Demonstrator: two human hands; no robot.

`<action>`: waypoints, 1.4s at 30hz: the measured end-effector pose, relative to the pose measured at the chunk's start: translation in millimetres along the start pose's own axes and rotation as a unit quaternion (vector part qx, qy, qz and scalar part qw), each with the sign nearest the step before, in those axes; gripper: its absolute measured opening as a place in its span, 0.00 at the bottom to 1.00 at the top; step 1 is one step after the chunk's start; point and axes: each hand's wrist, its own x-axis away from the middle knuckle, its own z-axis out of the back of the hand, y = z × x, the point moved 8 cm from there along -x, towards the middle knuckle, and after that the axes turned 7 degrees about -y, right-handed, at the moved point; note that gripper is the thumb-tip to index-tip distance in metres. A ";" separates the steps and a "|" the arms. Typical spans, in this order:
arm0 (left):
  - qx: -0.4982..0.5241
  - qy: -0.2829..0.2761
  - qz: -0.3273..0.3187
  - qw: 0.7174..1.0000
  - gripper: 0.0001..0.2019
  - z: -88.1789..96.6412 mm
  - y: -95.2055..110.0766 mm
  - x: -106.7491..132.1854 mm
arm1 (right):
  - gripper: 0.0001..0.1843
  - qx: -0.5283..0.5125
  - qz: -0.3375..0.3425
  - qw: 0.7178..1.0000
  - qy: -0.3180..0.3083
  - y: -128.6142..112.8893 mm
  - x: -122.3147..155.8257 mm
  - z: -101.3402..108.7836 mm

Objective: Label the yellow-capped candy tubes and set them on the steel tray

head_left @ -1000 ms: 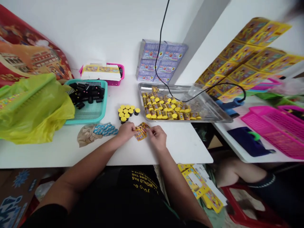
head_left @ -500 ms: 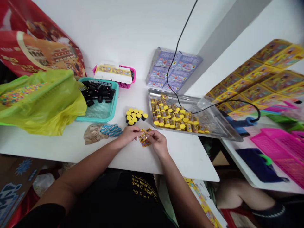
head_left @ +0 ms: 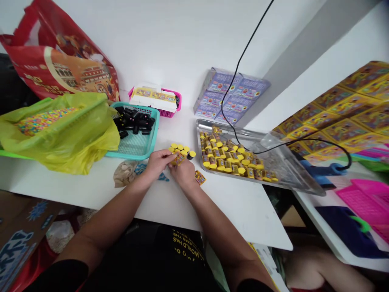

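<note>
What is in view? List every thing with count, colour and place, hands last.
bag: one, red printed, far left
plastic bag: one, yellow-green, left
teal basket: one, beside the plastic bag, holds black tubes
pink basket: one, at the wall, holds white cartons
purple boxes: a stack, at the wall
metal tray: one, silver, right of centre, holds many labelled tubes
bare tubes: about ten, black with yellow caps, by the hands
label sheet: one, yellow, on the white table
cable: one, black, over the tray
yellow boxes: many, far right
left hand: pinching a yellow label
right hand: touching the same label, grip unclear
</note>
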 end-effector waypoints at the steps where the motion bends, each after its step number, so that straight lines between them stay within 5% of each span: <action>1: 0.004 0.002 -0.003 1.000 0.15 -1.2 -0.5 0.7 | 0.15 0.004 0.005 1.000 -0.003 -3.5 0.3 -4.1; 6: 0.038 0.001 -0.006 0.999 0.17 -4.2 -2.3 3.4 | 0.13 -0.069 -0.023 0.997 0.028 11.1 6.7 0.2; 9: 0.037 -0.007 -0.005 0.999 0.18 -5.4 -1.6 4.5 | 0.13 -0.215 -0.059 0.972 0.069 40.3 10.5 17.5; 15: -0.011 -0.064 -0.001 0.998 0.17 -17.6 -4.8 4.8 | 0.16 -0.626 -0.054 0.770 0.108 86.6 8.7 39.9; 18: -0.037 -0.098 0.006 0.995 0.15 -23.8 -9.4 4.6 | 0.14 -0.678 -0.013 0.732 0.073 82.4 7.3 44.7; 29: -0.048 -0.133 0.020 0.990 0.14 -32.4 -16.1 5.0 | 0.14 -0.666 -0.010 0.746 0.016 72.5 5.8 40.1; 42: -0.043 -0.150 0.050 0.986 0.13 -35.8 -22.8 6.0 | 0.15 -0.638 -0.019 0.764 0.089 68.8 10.4 39.9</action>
